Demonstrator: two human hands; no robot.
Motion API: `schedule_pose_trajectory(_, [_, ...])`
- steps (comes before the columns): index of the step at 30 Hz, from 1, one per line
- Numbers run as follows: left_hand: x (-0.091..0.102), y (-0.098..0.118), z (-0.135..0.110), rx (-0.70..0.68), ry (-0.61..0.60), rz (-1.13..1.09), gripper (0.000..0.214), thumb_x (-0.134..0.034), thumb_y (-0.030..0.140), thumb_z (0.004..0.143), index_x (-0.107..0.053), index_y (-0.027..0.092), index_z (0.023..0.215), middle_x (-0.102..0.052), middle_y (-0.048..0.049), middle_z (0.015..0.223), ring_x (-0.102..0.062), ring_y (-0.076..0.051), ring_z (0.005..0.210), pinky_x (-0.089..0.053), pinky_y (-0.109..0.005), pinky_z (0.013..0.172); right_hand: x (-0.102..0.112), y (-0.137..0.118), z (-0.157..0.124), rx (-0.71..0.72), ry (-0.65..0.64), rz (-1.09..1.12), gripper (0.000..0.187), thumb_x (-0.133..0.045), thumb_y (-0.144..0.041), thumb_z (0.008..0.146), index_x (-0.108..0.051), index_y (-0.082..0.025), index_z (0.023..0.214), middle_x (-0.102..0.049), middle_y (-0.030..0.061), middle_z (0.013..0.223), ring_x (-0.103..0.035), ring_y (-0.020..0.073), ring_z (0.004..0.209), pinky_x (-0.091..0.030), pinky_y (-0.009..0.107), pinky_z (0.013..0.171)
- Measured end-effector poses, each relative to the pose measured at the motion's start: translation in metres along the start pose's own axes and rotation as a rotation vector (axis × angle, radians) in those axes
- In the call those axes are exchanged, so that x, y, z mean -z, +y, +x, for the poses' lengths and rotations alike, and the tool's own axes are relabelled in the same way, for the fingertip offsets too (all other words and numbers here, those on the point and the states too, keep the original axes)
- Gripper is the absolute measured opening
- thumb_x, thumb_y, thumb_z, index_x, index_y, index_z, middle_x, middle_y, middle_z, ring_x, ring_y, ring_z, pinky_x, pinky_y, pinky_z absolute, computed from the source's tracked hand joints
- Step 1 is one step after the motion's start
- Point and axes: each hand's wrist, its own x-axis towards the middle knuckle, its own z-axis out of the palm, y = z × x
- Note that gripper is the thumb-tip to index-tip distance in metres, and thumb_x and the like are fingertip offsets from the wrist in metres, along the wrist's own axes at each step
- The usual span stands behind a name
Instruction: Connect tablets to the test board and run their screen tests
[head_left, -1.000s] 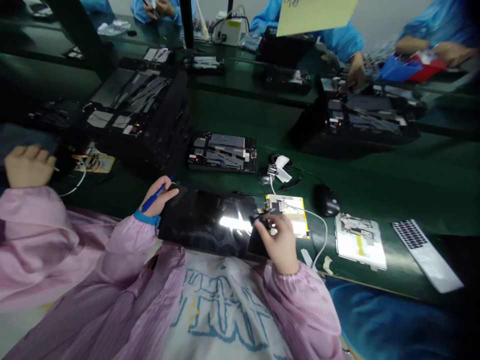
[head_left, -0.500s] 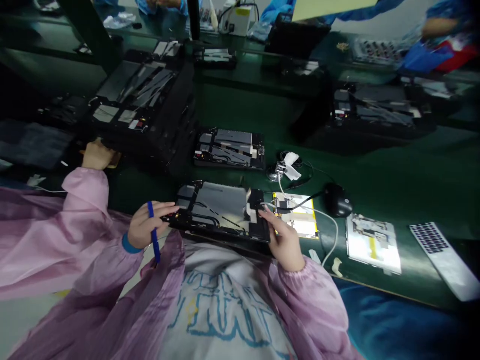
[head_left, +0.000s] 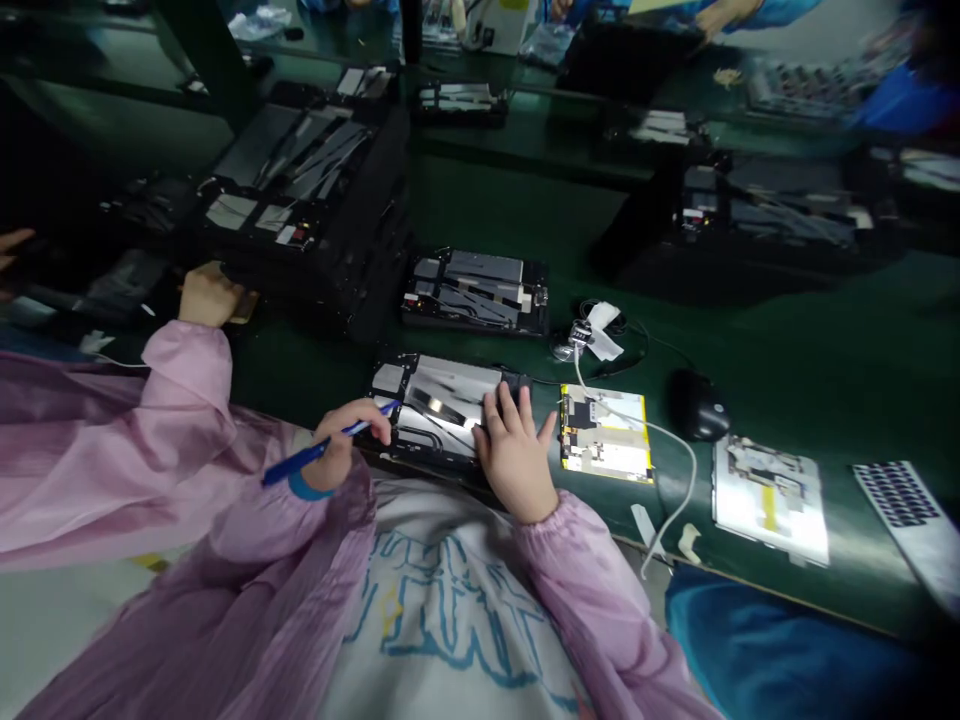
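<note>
An opened tablet in a black frame (head_left: 450, 385), with shiny grey panels inside, lies at the bench edge before me. My left hand (head_left: 341, 440) is closed around a blue pen (head_left: 300, 463), whose tip reaches the tablet's left part. Spread flat over the tablet's right end is my right hand (head_left: 517, 450), its fingers apart and gripping nothing. Just behind sits a second opened tablet (head_left: 480, 290) in a similar black frame. To the right of my right hand lies a flat white panel with yellow edges (head_left: 607, 432).
Stacks of black frames stand at back left (head_left: 300, 200) and back right (head_left: 765, 220). A white cable (head_left: 686, 470), a black mouse (head_left: 699, 405), a silver panel (head_left: 769, 500) and a keyboard (head_left: 904, 500) lie rightward. A co-worker's hand (head_left: 210, 295) is at left.
My right hand has gone from gripping the tablet's right end to lying spread on top. The left hand has left the tablet's side, bringing the pen over it. The black cable at the yellow-edged panel is gone.
</note>
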Motion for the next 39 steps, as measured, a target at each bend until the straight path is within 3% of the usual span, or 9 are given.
schedule_pose_trajectory(3, [-0.036, 0.018, 0.014, 0.146, -0.158, -0.286, 0.064, -0.028, 0.062, 0.091, -0.066, 0.013, 0.074, -0.054, -0.0042, 0.061, -0.046, -0.011, 0.052, -0.035, -0.025, 0.048, 0.014, -0.009, 0.000, 0.126, 0.035, 0.176, 0.045, -0.037, -0.036, 0.094, -0.045, -0.018, 0.135, -0.045, 0.0151, 0.143, -0.025, 0.0348, 0.140, -0.018, 0.067, 0.108])
schedule_pose_trajectory(7, [-0.068, 0.034, 0.028, 0.331, -0.419, -0.456, 0.040, -0.049, 0.048, 0.087, -0.065, 0.012, 0.082, -0.051, -0.0003, 0.058, -0.044, -0.008, 0.051, -0.033, -0.021, 0.047, 0.033, -0.007, -0.011, 0.366, 0.063, 0.418, 0.024, -0.041, -0.034, 0.094, -0.061, -0.022, 0.100, -0.062, 0.0089, 0.107, -0.049, 0.0271, 0.116, -0.030, 0.054, 0.107])
schedule_pose_trajectory(12, [-0.083, 0.026, 0.039, 0.415, -0.396, -0.528, 0.022, -0.053, 0.034, 0.083, -0.060, 0.013, 0.085, -0.058, -0.0005, 0.060, -0.046, -0.007, 0.049, -0.035, -0.018, 0.046, 0.045, 0.047, 0.000, 0.133, 0.215, 0.549, 0.026, -0.036, -0.030, 0.095, -0.057, -0.021, 0.083, -0.060, 0.0066, 0.084, -0.057, 0.0217, 0.086, -0.047, 0.040, 0.079])
schedule_pose_trajectory(16, [-0.100, 0.017, 0.046, 0.369, -0.486, -0.356, 0.011, -0.059, 0.019, 0.074, -0.061, 0.012, 0.083, -0.064, -0.0041, 0.072, -0.058, -0.010, 0.061, -0.044, -0.021, 0.057, 0.048, 0.115, 0.049, -0.052, 0.396, 0.322, 0.025, -0.038, -0.033, 0.093, -0.056, -0.020, 0.081, -0.062, 0.0140, 0.111, -0.057, 0.0258, 0.106, -0.044, 0.045, 0.094])
schedule_pose_trajectory(20, [-0.114, 0.015, 0.047, 0.304, -0.472, -0.168, 0.002, -0.058, 0.014, 0.071, -0.060, 0.013, 0.070, -0.062, -0.0024, 0.067, -0.057, -0.010, 0.060, -0.043, -0.021, 0.058, 0.032, 0.146, 0.091, 0.044, 0.273, 0.167, 0.023, -0.039, -0.031, 0.091, -0.056, -0.018, 0.082, -0.053, 0.0164, 0.134, -0.050, 0.0273, 0.124, -0.039, 0.045, 0.103])
schedule_pose_trajectory(27, [-0.117, 0.011, 0.044, 0.197, -0.552, -0.003, 0.006, -0.056, 0.013, 0.068, -0.057, 0.014, 0.063, -0.056, 0.0009, 0.058, -0.049, -0.008, 0.054, -0.037, -0.020, 0.054, 0.020, 0.139, 0.093, 0.014, 0.156, -0.083, 0.022, -0.040, -0.029, 0.092, -0.058, -0.017, 0.089, -0.047, 0.0156, 0.143, -0.048, 0.0312, 0.127, -0.035, 0.054, 0.103])
schedule_pose_trajectory(31, [-0.118, 0.012, 0.046, 0.145, -0.540, 0.070, 0.008, -0.054, 0.010, 0.067, -0.055, 0.014, 0.060, -0.054, 0.0017, 0.057, -0.047, -0.008, 0.053, -0.035, -0.020, 0.053, 0.035, 0.131, 0.081, 0.014, 0.231, -0.010, 0.022, -0.042, -0.030, 0.092, -0.059, -0.018, 0.088, -0.051, 0.0145, 0.138, -0.041, 0.0327, 0.132, -0.033, 0.055, 0.104])
schedule_pose_trajectory(34, [-0.118, 0.013, 0.046, 0.146, -0.545, 0.048, 0.009, -0.055, 0.008, 0.066, -0.054, 0.014, 0.059, -0.053, 0.0015, 0.057, -0.047, -0.008, 0.053, -0.035, -0.021, 0.053, 0.044, 0.110, 0.056, 0.063, 0.300, 0.150, 0.023, -0.045, -0.034, 0.092, -0.061, -0.018, 0.085, -0.060, 0.0158, 0.119, -0.051, 0.0299, 0.118, -0.041, 0.049, 0.096])
schedule_pose_trajectory(39, [-0.111, 0.006, 0.037, 0.264, -0.392, -0.293, 0.008, -0.054, 0.018, 0.077, -0.050, 0.016, 0.071, -0.058, -0.0011, 0.069, -0.055, -0.010, 0.059, -0.041, -0.023, 0.056, 0.040, 0.065, 0.005, 0.248, -0.052, 0.474, 0.020, -0.051, -0.034, 0.091, -0.065, -0.020, 0.086, -0.066, 0.0070, 0.084, -0.059, 0.0213, 0.083, -0.049, 0.037, 0.076])
